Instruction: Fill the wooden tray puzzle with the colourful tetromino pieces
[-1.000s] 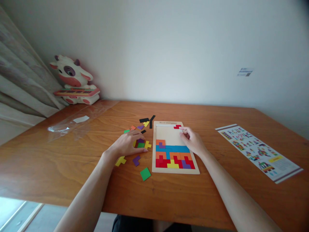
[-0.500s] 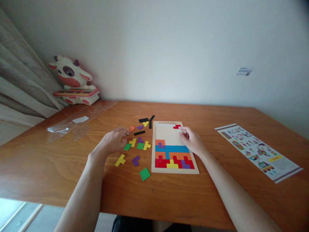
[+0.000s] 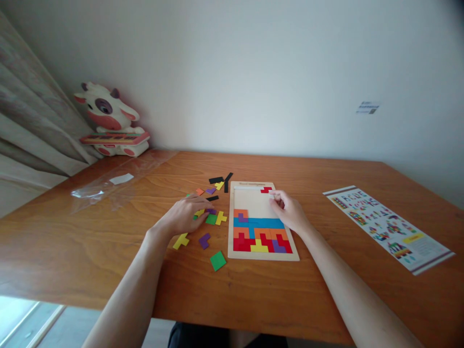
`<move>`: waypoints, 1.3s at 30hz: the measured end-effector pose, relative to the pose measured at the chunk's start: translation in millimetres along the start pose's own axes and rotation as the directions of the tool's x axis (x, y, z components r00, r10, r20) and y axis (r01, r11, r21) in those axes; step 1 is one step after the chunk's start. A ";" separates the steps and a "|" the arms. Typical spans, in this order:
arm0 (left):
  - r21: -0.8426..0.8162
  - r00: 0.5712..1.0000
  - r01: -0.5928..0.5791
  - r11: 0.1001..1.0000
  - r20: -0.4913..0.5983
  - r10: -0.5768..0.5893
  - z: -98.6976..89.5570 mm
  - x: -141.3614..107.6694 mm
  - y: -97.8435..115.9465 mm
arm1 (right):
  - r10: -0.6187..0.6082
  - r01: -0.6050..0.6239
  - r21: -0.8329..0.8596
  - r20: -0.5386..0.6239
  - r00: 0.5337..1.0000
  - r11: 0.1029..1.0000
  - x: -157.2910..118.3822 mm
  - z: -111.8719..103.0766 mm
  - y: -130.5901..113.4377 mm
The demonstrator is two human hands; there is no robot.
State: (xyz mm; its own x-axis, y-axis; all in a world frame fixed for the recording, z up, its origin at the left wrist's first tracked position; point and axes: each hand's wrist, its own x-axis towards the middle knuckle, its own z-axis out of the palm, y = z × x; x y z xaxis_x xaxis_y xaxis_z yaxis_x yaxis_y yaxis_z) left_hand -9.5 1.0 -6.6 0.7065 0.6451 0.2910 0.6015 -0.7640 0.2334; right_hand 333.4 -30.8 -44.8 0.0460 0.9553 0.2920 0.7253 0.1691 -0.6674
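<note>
My left hand [image 3: 186, 216] is palm down over the loose puzzle pieces, fingers stretched out. Its fingertips reach a purple piece [image 3: 211, 211] and partly cover a yellow one [image 3: 199, 212]. Beside them lie a green square [image 3: 211, 219] and a yellow T-shaped piece [image 3: 221, 218]. My right hand [image 3: 287, 209] hovers at the right side of the wooden puzzle board [image 3: 231, 241], fingers curled together; whether they hold anything is hidden. Close to its fingertips, a red piece [image 3: 266, 190] sits in the board's top right corner. Coloured pieces fill the lower part of the board.
Near me lie a green square [image 3: 218, 261], a purple piece [image 3: 204, 240] and a yellow piece [image 3: 181, 240]. Several black bars [image 3: 216, 180] lie farther back. A printed sheet [image 3: 387, 227] is at right, a clear plastic bag [image 3: 108, 188] and a cow toy [image 3: 112, 121] at left.
My left hand has moved right and slightly nearer to me, from beside the orange piece onto the yellow and purple pieces. The right hand has stayed in place.
</note>
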 end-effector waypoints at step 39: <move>-0.163 0.994 -0.097 0.982 0.044 0.105 12.1 5.2 13.4 | -0.008 0.008 -0.004 0.001 1.000 1.000 1.1 2.3 5.1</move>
State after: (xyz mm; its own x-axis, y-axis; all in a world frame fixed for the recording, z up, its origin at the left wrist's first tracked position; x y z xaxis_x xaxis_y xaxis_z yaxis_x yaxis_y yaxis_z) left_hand 6.7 -5.7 -13.2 0.7814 0.5611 0.2731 0.4616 -0.8142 0.3520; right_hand 335.6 -28.3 -49.5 0.0398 0.9542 0.2965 0.7280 0.1756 -0.6627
